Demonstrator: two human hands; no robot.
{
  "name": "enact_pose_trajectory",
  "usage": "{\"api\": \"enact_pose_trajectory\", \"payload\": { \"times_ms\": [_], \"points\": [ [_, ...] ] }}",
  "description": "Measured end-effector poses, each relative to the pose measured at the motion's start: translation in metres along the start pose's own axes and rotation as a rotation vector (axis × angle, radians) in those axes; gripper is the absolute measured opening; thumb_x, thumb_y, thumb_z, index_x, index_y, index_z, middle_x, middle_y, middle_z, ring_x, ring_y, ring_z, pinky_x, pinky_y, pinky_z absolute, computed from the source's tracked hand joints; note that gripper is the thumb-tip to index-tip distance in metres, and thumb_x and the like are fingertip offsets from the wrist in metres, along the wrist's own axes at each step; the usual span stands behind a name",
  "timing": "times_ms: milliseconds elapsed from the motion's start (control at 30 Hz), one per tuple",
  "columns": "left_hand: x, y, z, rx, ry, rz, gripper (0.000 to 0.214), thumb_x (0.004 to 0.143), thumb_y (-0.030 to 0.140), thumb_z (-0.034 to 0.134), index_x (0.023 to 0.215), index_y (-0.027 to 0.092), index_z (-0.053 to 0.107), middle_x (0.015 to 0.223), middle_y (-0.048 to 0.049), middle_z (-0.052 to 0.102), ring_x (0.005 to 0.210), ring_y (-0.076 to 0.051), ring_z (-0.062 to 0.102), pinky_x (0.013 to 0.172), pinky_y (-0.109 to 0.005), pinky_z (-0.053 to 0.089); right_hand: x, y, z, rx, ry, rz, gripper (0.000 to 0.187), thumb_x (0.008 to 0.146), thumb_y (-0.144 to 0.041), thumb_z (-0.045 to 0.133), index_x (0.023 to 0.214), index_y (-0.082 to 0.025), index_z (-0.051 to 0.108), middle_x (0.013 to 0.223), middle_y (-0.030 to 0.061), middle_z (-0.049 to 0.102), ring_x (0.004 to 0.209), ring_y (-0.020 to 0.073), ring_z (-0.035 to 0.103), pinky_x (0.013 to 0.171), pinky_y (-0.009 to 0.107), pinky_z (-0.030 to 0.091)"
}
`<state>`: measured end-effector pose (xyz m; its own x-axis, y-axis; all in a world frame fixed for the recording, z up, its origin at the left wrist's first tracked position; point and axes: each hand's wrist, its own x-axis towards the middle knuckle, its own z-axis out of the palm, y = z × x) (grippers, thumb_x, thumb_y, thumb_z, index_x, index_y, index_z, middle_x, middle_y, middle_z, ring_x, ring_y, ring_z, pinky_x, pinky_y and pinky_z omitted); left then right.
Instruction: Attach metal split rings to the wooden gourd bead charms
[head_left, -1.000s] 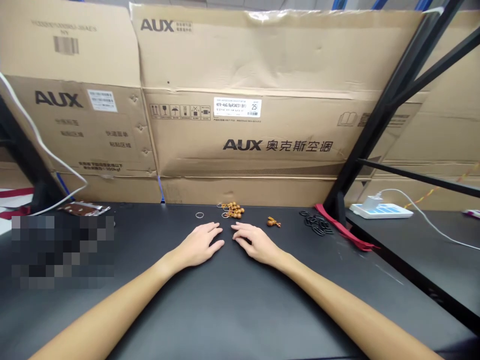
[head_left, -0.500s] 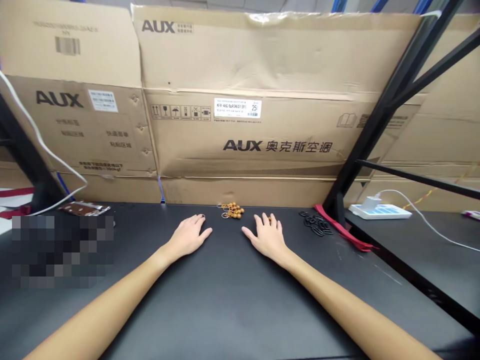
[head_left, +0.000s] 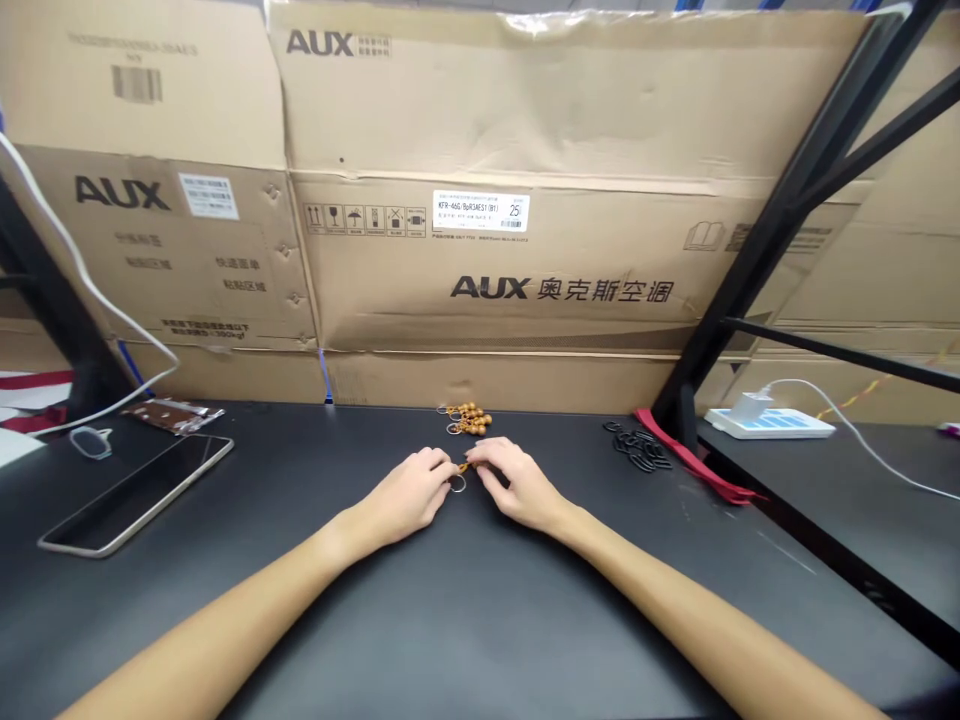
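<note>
Between my two hands, low over the black table (head_left: 450, 620), is a keychain with a metal ring (head_left: 458, 484) and a short golden-brown cord (head_left: 464, 466). My left hand (head_left: 412, 493) is closed, its fingertips pinching the ring end of the cord. From the other side my right hand (head_left: 521, 485) curls inward, fingertips on the cord's right end; whatever lies under those fingers is hidden. Just beyond my hands rests a bunch of similar keychains (head_left: 471, 420) with golden-brown round beads and metal rings.
Black oval links (head_left: 639, 447) lie in a pile at right, beside a red strap (head_left: 697, 465). A phone (head_left: 139, 495) and a brown packet (head_left: 174, 414) are at left. Cardboard (head_left: 495, 130) walls the back; a black metal frame (head_left: 750, 265) stands at right.
Both hands have come together toward the middle and their spread fingers have closed in around the keychain. The ring has moved from beside my left fingertips to between the hands.
</note>
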<state>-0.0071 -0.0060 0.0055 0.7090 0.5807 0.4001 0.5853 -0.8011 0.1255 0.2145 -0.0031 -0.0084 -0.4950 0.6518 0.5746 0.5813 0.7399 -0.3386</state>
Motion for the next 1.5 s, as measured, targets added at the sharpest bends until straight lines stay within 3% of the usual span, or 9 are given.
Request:
{"api": "enact_pose_trajectory", "payload": {
  "times_ms": [67, 167, 367, 600, 833, 1167, 1500],
  "points": [
    [0.001, -0.001, -0.002, 0.036, -0.009, -0.027, 0.023, 0.093, 0.015, 0.040, 0.103, 0.017, 0.061, 0.099, -0.0086, 0.060, 0.089, -0.021, 0.054, 0.082, -0.036, 0.046, 0.000, 0.004, 0.000, -0.070, 0.046, 0.058, 0.021, 0.091, -0.020, 0.047, 0.107, -0.022, 0.058, 0.107, 0.0080, 0.064, 0.104, 0.0230, 0.054, 0.090, 0.040, 0.045],
    [0.001, -0.003, -0.002, 0.076, -0.038, -0.045, 0.022, 0.094, 0.017, 0.041, 0.098, 0.017, 0.062, 0.094, -0.0077, 0.060, 0.087, -0.021, 0.053, 0.080, -0.035, 0.045, -0.001, 0.010, 0.002, -0.175, 0.001, 0.123, 0.021, 0.086, -0.021, 0.053, 0.107, -0.020, 0.059, 0.104, 0.0085, 0.062, 0.097, 0.0233, 0.052, 0.086, 0.039, 0.044],
    [0.000, -0.004, -0.002, -0.006, -0.043, 0.019, 0.026, 0.096, 0.022, 0.041, 0.113, 0.023, 0.061, 0.101, -0.0062, 0.059, 0.091, -0.020, 0.054, 0.083, -0.033, 0.045, -0.002, 0.009, 0.005, -0.221, -0.079, 0.136, 0.019, 0.084, -0.018, 0.053, 0.102, -0.019, 0.061, 0.098, 0.0065, 0.062, 0.091, 0.0211, 0.049, 0.082, 0.036, 0.042],
    [0.001, -0.004, -0.002, -0.119, -0.037, 0.002, 0.021, 0.096, 0.024, 0.043, 0.091, 0.020, 0.063, 0.093, -0.0046, 0.059, 0.088, -0.018, 0.053, 0.082, -0.029, 0.045, 0.000, 0.004, 0.003, -0.251, -0.078, 0.179, 0.016, 0.080, -0.014, 0.054, 0.094, -0.019, 0.062, 0.091, 0.0049, 0.062, 0.087, 0.0205, 0.050, 0.078, 0.034, 0.041],
    [0.000, -0.005, -0.002, -0.164, -0.024, -0.016, 0.019, 0.095, 0.027, 0.045, 0.091, 0.020, 0.062, 0.091, -0.0047, 0.059, 0.086, -0.018, 0.054, 0.081, -0.031, 0.046, -0.001, 0.002, 0.001, -0.195, -0.091, 0.053, 0.029, 0.088, -0.021, 0.052, 0.114, -0.027, 0.063, 0.102, 0.0066, 0.058, 0.091, 0.0209, 0.048, 0.081, 0.037, 0.043],
    [0.000, -0.003, -0.002, -0.211, -0.005, -0.062, 0.020, 0.094, 0.029, 0.045, 0.083, 0.019, 0.059, 0.088, -0.0042, 0.056, 0.082, -0.017, 0.054, 0.078, -0.030, 0.047, 0.000, 0.002, 0.003, -0.173, -0.087, 0.033, 0.015, 0.089, -0.023, 0.054, 0.093, -0.022, 0.069, 0.096, 0.0070, 0.056, 0.089, 0.0200, 0.047, 0.080, 0.037, 0.045],
    [0.000, -0.012, -0.007, -0.288, -0.071, -0.046, 0.013, 0.091, 0.025, 0.049, 0.093, 0.020, 0.062, 0.099, -0.0047, 0.057, 0.093, -0.017, 0.056, 0.087, -0.031, 0.047, -0.001, 0.004, 0.004, -0.161, -0.051, 0.025, 0.016, 0.086, -0.019, 0.053, 0.093, -0.020, 0.068, 0.096, 0.0081, 0.055, 0.088, 0.0212, 0.047, 0.078, 0.038, 0.046]
  ]
}}
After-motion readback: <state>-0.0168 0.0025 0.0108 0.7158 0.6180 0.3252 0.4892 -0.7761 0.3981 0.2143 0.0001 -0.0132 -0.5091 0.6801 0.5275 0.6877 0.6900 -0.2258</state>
